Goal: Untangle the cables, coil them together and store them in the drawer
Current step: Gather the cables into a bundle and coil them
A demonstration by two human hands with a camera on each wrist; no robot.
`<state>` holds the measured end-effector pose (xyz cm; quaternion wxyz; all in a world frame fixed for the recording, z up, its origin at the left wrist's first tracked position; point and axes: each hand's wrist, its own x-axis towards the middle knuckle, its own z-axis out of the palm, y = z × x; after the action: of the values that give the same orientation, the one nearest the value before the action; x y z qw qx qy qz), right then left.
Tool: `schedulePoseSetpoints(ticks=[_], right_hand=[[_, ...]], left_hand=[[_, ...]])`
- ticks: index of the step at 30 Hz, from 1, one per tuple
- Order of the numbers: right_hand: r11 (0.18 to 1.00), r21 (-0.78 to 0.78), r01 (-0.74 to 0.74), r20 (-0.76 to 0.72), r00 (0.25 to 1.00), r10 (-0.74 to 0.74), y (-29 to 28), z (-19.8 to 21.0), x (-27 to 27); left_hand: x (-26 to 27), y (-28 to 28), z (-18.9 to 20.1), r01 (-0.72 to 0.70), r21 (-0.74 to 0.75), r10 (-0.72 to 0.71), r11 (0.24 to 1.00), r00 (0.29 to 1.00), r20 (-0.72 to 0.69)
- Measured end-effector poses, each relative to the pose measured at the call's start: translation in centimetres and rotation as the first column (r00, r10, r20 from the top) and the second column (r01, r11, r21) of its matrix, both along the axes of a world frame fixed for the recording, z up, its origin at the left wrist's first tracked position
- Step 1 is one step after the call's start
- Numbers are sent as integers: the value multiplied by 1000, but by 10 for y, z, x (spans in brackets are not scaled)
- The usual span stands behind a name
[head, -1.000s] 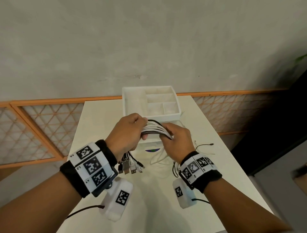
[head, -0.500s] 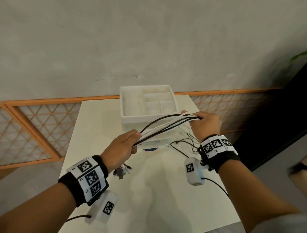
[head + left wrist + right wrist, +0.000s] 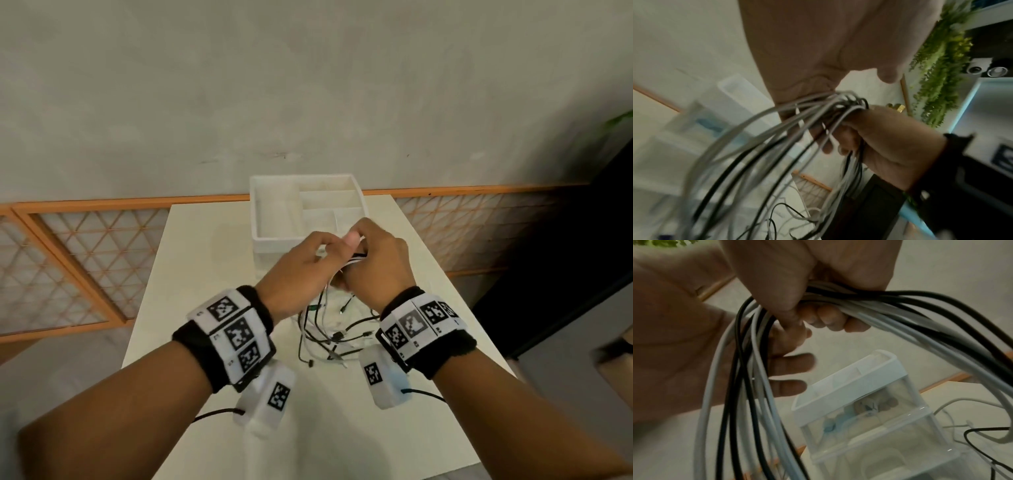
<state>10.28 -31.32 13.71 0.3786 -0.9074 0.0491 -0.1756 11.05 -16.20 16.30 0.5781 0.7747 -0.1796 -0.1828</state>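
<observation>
A bundle of white and black cables is looped between my two hands, just in front of the white drawer unit. My left hand grips the bundle from the left. My right hand curls round it beside the left. In the left wrist view the cables fan downward in a blurred loop, with the right hand closed on them. The right wrist view shows the cables running out from under the left hand's fingers. Loose cable ends trail on the table.
The drawer unit has a divided open tray on top and clear drawers below, with something inside the upper drawer. The pale table is narrow; its right edge drops off beside my right wrist. An orange lattice rail runs behind.
Half a second ago the cables were stretched between hands held apart. My right hand has swung back left to meet the left hand, folding the bundle into a loop.
</observation>
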Motion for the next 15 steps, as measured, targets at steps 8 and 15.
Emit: schedulePoseSetpoints(ticks=[8,15], right_hand=[[990,-32,-134,367,920,136,-11,-3,-18],[996,-95,0,47,999,5,-47,-53,-18]], left_hand=[[7,-4,17,-260,47,251,965,957,143],[17,18,24,-278,168,254,946,955,151]])
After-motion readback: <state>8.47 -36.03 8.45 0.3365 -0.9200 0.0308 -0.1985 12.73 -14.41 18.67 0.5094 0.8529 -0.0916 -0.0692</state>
